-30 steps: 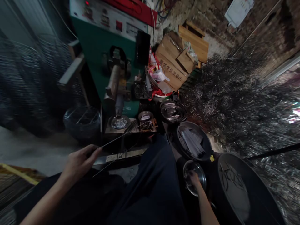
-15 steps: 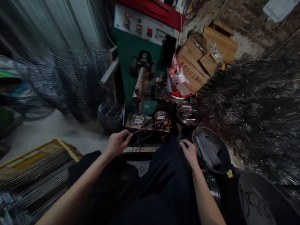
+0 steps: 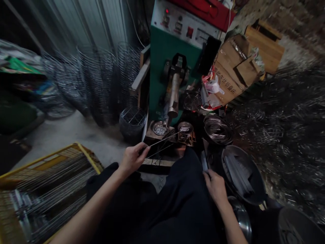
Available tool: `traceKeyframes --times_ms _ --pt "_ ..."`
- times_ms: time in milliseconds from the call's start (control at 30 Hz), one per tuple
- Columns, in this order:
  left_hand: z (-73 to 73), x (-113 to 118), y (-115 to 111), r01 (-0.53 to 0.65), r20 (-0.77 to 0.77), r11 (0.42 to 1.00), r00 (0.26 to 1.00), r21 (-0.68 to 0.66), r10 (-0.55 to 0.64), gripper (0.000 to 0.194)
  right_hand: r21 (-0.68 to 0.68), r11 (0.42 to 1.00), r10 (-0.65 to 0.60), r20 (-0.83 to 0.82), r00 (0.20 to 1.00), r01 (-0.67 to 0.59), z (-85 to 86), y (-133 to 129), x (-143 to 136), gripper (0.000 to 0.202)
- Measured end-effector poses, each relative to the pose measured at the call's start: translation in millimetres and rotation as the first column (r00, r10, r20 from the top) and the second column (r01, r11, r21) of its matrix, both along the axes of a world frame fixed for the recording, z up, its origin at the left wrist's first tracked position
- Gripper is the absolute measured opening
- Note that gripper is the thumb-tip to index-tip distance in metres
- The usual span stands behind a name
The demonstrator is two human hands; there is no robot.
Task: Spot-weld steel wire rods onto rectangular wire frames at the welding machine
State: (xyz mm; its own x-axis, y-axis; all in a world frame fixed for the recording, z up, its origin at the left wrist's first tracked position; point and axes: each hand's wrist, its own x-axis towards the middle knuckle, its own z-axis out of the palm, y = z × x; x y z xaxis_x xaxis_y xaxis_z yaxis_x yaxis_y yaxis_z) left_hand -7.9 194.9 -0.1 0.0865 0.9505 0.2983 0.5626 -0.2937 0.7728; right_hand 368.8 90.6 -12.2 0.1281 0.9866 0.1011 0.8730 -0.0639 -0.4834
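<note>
My left hand [image 3: 134, 157] is closed in a pinch on one end of a thin metal rod [image 3: 165, 138]. The rod slants up and to the right, its far end over a small round dish [image 3: 185, 126]. Over my right thigh, my right hand [image 3: 215, 185] is closed on a short flat grey strip [image 3: 204, 160] that points away from me. Beside that hand, a dark pan [image 3: 259, 179] holds several flat grey strips [image 3: 237, 171]. A green machine [image 3: 162, 78] stands ahead, its metal arm [image 3: 174, 91] reaching down above a dish of small shiny pieces [image 3: 159, 129].
At the lower left is a yellow crate [image 3: 88, 156] of metal rods. Wire baskets [image 3: 99, 84] stand in stacks behind it. A wire coil [image 3: 218, 129], a cardboard box [image 3: 232, 71] and a large heap of wire pieces [image 3: 276, 122] lie to the right.
The view has swung left, so everything sits farther right. A grey strip now shows clearly in my right hand. My left hand keeps its pinch on the rod.
</note>
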Motion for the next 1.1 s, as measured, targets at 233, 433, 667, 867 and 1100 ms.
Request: traceKeyframes --times_ms 233,433,667,867,1100 --pt "-9.5 2 2 -0.062 -0.073 0.995 0.995 0.076 0.067 0.029 -0.165 0.986 -0.14 -0.826 0.546 0.003 0.7 85 -74 0.035" --pt "-17.8 9 -5 -0.127 -0.103 0.983 0.984 0.135 0.142 0.028 -0.266 0.964 -0.265 -0.953 0.148 0.015 -25.2 142 -171 0.044" --pt "-18.2 17 -17 -0.174 -0.09 0.972 0.978 0.157 0.189 0.025 -0.126 0.988 -0.128 -0.991 0.021 0.084 -13.1 150 -204 0.041" --pt "-13.4 23 -19 -0.198 -0.042 0.96 0.977 0.196 0.21 0.02 -0.102 0.992 -0.098 -0.994 -0.056 0.07 -4.5 153 -206 0.045" --pt "-8.3 27 -15 -0.21 -0.023 0.957 0.976 0.203 0.219 0.02 -0.068 0.996 -0.063 -0.995 -0.082 0.057 -3.4 160 -205 0.043"
